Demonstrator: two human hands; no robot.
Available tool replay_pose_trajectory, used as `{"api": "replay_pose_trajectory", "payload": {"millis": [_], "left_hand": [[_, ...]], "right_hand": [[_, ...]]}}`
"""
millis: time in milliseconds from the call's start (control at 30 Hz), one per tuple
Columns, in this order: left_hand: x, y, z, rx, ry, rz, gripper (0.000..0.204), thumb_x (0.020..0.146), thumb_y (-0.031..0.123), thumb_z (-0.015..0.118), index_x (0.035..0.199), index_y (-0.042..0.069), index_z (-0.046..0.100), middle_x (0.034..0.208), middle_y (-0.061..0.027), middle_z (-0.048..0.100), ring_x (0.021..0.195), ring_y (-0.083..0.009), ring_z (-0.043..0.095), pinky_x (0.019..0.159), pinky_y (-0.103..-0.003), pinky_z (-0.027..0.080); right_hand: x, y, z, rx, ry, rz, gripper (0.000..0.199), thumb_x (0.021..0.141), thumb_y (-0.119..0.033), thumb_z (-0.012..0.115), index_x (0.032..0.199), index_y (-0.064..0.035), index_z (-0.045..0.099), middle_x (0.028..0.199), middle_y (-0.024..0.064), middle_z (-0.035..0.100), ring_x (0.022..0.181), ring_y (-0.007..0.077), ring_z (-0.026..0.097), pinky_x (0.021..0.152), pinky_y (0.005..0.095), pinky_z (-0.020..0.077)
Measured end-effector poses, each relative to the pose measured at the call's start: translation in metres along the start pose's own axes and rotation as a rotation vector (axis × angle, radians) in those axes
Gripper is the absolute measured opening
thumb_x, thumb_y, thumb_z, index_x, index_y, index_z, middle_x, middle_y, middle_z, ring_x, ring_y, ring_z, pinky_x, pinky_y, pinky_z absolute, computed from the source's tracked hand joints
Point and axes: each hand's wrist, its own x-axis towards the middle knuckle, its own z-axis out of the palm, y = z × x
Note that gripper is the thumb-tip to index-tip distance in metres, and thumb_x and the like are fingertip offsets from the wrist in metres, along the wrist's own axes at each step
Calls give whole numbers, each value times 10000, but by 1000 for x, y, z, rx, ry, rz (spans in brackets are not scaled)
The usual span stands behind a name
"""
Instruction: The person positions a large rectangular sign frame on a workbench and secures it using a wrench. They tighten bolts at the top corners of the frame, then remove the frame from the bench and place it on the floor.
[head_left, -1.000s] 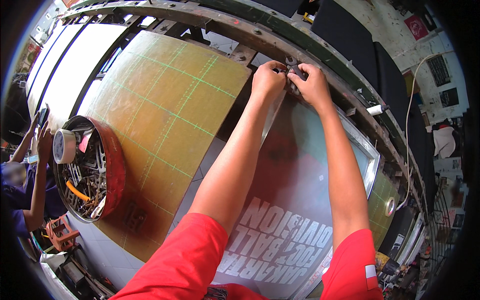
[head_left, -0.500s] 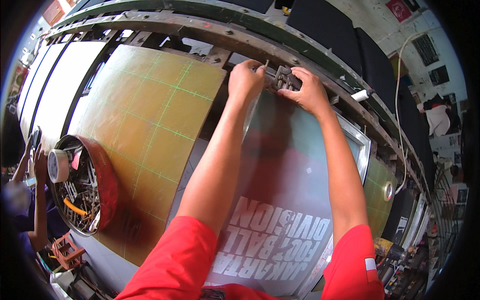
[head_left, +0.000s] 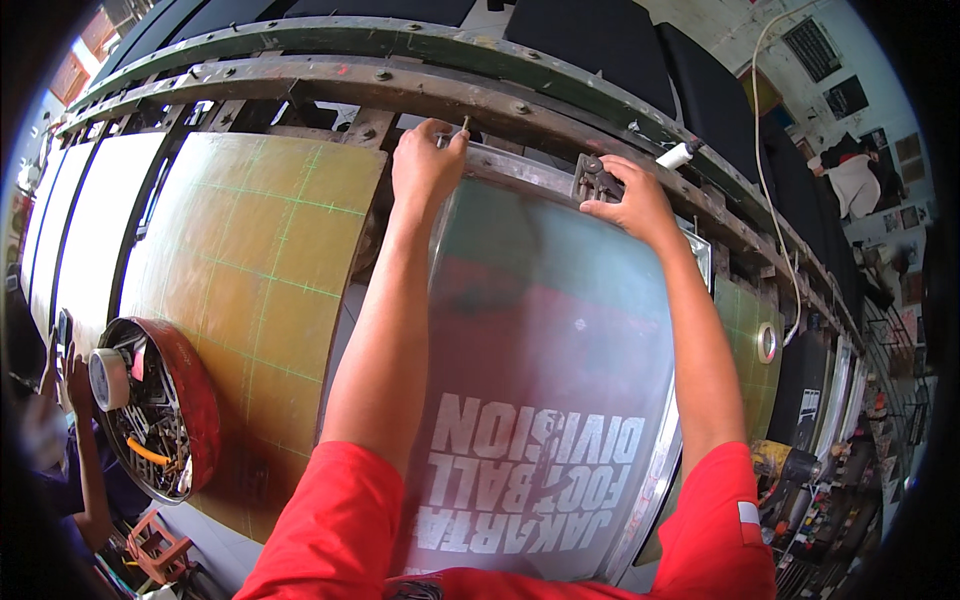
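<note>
Printing screen frame [head_left: 560, 330]: metal-edged, grey-green translucent mesh with a reddish band across the middle and white block lettering near its close end, seen upside down. It lies flat on the long work table, far edge against the rusty metal rail [head_left: 420, 90]. Left hand [head_left: 425, 165] at the frame's far-left corner, fingers pinched shut around a small pin or bolt [head_left: 465, 124] sticking up there. Right hand [head_left: 635, 200] at the far edge further right, fingers curled half-closed over a dark metal clamp [head_left: 592, 180] sitting on the frame edge; thumb touching the frame. Both sleeves red. Left of the frame, just beside it, a yellow-olive platen board [head_left: 240, 300] with a green grid. Left of that board, a round red tin tray [head_left: 200, 400] holding tools and a tape roll [head_left: 108, 378]. Another person's hand [head_left: 65, 370] near the tray. White tube [head_left: 678, 154] on the rail beyond the clamp.
</note>
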Motion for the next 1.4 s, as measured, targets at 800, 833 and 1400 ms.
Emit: {"api": "replay_pose_trajectory", "payload": {"millis": [800,833,1400], "left_hand": [[-36,86,80,317,-488,657,804,760,479,742,1371,15,501,1359,-201,542,1301,-347,473,1096,-413,372],[-38,85,85,316,-499,664,801,759,473,743,1374,19,500,1359,-199,543,1299,-343,478,1096,-415,372],[-43,80,90,335,-441,734,795,720,469,758,1325,2,537,1303,-178,600,1201,-302,575,1005,-413,420]], "right_hand": [[-49,44,19,646,488,303,191,816,-145,745,963,-30,704,862,39,721,782,102,649,693,261,487],[-51,46,19,634,493,294,193,814,-144,746,964,-31,704,862,42,722,784,105,651,691,263,489],[-51,45,18,594,462,267,178,812,-117,713,971,-38,712,876,52,733,784,108,666,697,264,495]]}}
